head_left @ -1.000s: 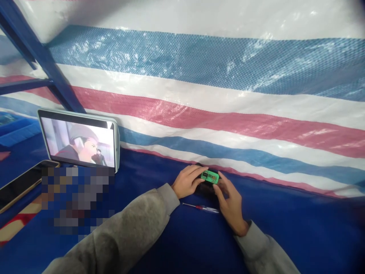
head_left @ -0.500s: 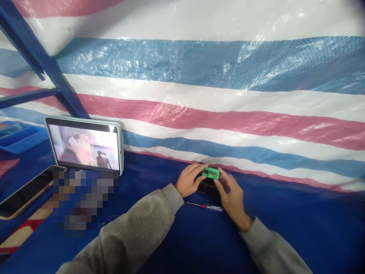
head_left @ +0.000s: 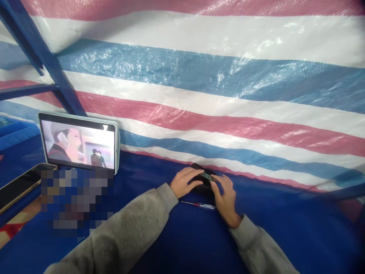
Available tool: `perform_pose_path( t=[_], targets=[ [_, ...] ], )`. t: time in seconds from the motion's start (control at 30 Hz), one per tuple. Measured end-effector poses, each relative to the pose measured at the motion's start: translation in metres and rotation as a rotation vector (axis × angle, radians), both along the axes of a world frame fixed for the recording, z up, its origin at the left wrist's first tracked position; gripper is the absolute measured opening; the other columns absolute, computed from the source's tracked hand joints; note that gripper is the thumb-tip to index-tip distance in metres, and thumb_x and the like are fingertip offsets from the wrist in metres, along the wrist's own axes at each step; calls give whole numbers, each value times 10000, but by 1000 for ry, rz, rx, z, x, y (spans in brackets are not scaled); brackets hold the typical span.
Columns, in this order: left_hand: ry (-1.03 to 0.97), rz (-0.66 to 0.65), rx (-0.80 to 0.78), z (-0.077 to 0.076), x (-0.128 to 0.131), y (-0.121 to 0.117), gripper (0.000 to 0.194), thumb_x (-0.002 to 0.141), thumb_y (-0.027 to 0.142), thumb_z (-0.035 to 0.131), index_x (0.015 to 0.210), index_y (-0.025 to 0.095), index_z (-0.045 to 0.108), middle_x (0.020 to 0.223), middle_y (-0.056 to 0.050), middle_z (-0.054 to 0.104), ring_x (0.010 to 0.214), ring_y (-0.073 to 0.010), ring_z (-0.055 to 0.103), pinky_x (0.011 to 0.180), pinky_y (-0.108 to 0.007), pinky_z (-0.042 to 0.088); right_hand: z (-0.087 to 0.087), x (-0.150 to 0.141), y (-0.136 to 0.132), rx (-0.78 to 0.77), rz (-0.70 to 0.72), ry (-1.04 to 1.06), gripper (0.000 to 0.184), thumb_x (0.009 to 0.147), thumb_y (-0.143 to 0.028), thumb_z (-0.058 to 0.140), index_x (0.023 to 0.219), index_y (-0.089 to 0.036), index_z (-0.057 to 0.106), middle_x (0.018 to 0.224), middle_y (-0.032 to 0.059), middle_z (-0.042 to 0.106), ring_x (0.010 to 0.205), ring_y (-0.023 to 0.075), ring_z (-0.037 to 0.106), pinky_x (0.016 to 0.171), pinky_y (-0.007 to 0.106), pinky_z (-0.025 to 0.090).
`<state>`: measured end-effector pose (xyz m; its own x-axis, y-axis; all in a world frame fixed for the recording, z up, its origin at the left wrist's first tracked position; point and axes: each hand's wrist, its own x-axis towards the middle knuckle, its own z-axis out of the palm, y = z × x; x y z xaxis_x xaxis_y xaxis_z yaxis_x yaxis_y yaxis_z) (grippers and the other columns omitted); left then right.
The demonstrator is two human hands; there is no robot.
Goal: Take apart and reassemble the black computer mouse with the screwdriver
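Observation:
My left hand and my right hand close round a small black casing that rests on the blue cloth by the striped tarpaulin. A green circuit board lies on the casing, now nearly edge-on and partly hidden by my fingers. Fingers of both hands curl over the casing and board. Just in front of my hands, on the cloth, lies a thin screwdriver with a red and clear handle.
A tablet playing a cartoon stands propped at the left against the tarpaulin. A dark phone lies at the far left. A blue metal frame crosses the upper left. Blue cloth covers the surface.
The green board has tipped from facing up to nearly flat against the black casing. Both hands closed in a little over it. The camera shifted slightly.

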<state>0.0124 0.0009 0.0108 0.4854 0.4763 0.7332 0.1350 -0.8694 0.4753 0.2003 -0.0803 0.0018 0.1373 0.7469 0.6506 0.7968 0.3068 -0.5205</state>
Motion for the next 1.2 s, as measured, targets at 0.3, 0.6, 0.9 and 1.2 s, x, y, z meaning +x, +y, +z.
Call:
perform_pose_path(
  t=[0.3,0.6,0.9,1.2],
  targets=[
    [40,88,165,-4,0,0,365,941,377,569,1252,186,576,1089,-90,661,1007,-199,628,888,-353,533,-3,0,2,61,22,-27,234,937,-296,484,770,-217,627,683,4,658,708,163,623,961,455,441],
    [127,78,267,6,-12,-1,249,949,336,540,1053,130,633,957,-101,690,873,-216,622,721,-353,459,0,1,0,6,-38,46,280,957,-324,418,852,-219,656,760,20,674,786,182,628,950,421,419],
    [424,75,245,0,-19,-3,241,925,322,498,962,133,641,829,-84,647,768,-207,558,689,-354,374,-2,3,0,-35,-102,176,297,956,-369,420,944,-214,674,865,46,688,893,204,619,889,381,423],
    [435,40,235,-3,-17,0,247,955,313,460,1021,145,628,887,-80,645,801,-197,603,723,-340,429,0,2,2,-51,-101,136,288,955,-363,420,933,-220,669,960,60,703,961,222,614,915,404,412]
  ],
)
